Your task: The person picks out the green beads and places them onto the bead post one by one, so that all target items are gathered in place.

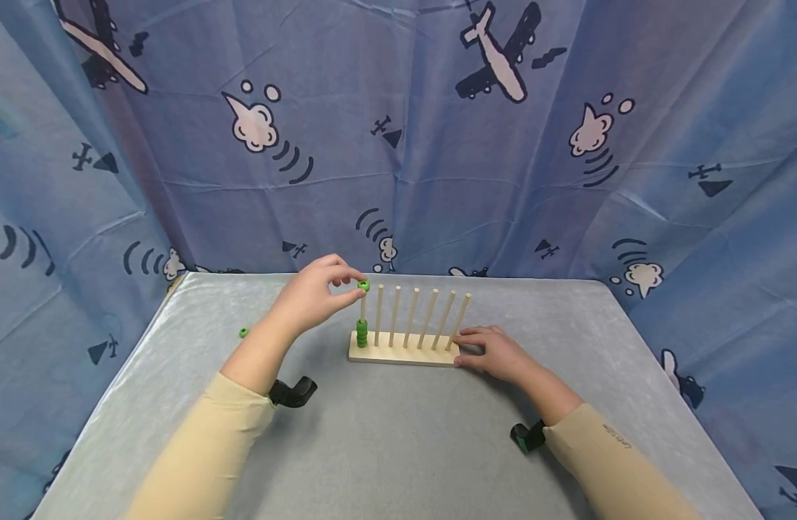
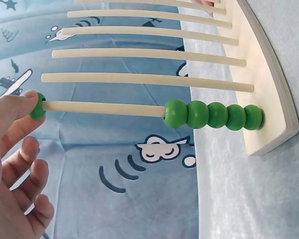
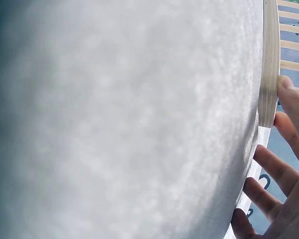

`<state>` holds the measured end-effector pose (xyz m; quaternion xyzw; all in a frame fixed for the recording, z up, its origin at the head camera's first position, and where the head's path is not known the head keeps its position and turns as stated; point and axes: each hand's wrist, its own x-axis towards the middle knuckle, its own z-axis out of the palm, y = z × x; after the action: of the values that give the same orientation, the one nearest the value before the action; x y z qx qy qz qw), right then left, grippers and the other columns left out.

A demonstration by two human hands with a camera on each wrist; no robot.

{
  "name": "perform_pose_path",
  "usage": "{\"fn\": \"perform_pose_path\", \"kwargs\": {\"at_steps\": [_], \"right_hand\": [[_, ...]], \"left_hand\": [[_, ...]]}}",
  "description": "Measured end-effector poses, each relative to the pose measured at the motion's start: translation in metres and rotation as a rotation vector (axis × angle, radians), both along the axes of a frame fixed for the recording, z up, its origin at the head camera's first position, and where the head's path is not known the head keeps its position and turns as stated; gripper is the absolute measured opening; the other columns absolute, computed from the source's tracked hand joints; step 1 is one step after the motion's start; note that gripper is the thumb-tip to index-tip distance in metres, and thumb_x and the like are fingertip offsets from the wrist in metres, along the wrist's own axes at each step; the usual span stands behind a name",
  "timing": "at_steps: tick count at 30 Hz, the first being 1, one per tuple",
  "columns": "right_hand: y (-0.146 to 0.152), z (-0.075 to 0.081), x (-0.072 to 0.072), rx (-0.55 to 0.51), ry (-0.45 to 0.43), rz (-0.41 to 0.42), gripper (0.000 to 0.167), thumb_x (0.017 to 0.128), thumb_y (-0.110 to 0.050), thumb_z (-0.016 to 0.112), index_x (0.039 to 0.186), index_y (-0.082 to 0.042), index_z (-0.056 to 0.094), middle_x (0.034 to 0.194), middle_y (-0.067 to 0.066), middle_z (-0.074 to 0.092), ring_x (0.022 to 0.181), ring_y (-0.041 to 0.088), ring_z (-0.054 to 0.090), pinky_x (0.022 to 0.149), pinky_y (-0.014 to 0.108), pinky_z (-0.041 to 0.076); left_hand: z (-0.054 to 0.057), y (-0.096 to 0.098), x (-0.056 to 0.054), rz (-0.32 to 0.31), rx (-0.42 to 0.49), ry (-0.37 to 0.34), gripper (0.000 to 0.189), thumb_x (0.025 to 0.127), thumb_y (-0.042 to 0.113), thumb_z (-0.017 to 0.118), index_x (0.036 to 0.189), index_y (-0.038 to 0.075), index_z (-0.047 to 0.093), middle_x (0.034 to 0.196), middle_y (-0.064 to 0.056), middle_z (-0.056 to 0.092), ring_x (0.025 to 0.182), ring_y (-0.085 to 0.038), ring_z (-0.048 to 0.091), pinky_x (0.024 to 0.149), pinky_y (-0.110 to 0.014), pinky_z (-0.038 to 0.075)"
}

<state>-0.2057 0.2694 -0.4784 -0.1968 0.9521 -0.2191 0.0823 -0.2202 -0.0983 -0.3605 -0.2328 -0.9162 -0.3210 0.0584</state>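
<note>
A wooden peg rack (image 1: pixel 405 354) stands upright on the table with a row of thin pegs. Several green beads (image 2: pixel 218 116) are stacked at the bottom of its leftmost peg. At that peg's top my left hand (image 1: pixel 316 292) pinches another green bead (image 2: pixel 38 106) between thumb and index finger, the peg's tip right at the bead's hole. The other left fingers are loosely bent and hold nothing. My right hand (image 1: pixel 496 352) grips the rack's right end, with thumb and index finger (image 3: pixel 287 127) at the base's corner and the remaining fingers spread beside it.
One loose green bead (image 1: pixel 243 333) lies on the grey-covered table (image 1: pixel 398 448), left of the rack and near my left forearm. Behind the table hangs a blue curtain (image 1: pixel 346 137) printed with planes and clouds. A black wrist mount (image 1: pixel 294 392) juts out below my left sleeve.
</note>
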Motion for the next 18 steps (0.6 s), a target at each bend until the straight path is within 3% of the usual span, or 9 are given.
{"fn": "perform_pose_path", "kwargs": {"at_steps": [12, 18], "right_hand": [[0.001, 0.0, 0.0, 0.017, -0.012, -0.008, 0.054, 0.088, -0.043, 0.073, 0.133, -0.013, 0.065, 0.14, 0.014, 0.055, 0.13, 0.039, 0.044, 0.104, 0.057, 0.037], [0.0, 0.0, 0.0, 0.013, -0.013, -0.011, 0.055, 0.088, -0.043, 0.073, 0.133, -0.013, 0.065, 0.141, 0.013, 0.055, 0.13, 0.039, 0.044, 0.104, 0.057, 0.037]], "left_hand": [[-0.012, 0.002, 0.0, 0.017, -0.001, -0.035, 0.022, 0.091, 0.037, 0.072, 0.109, 0.025, 0.076, 0.098, 0.007, 0.057, 0.092, -0.015, 0.054, 0.075, -0.036, 0.046], [-0.027, 0.001, -0.001, 0.007, 0.002, -0.054, 0.021, 0.091, 0.036, 0.072, 0.108, 0.024, 0.076, 0.101, 0.005, 0.058, 0.095, -0.02, 0.058, 0.077, -0.036, 0.047]]}}
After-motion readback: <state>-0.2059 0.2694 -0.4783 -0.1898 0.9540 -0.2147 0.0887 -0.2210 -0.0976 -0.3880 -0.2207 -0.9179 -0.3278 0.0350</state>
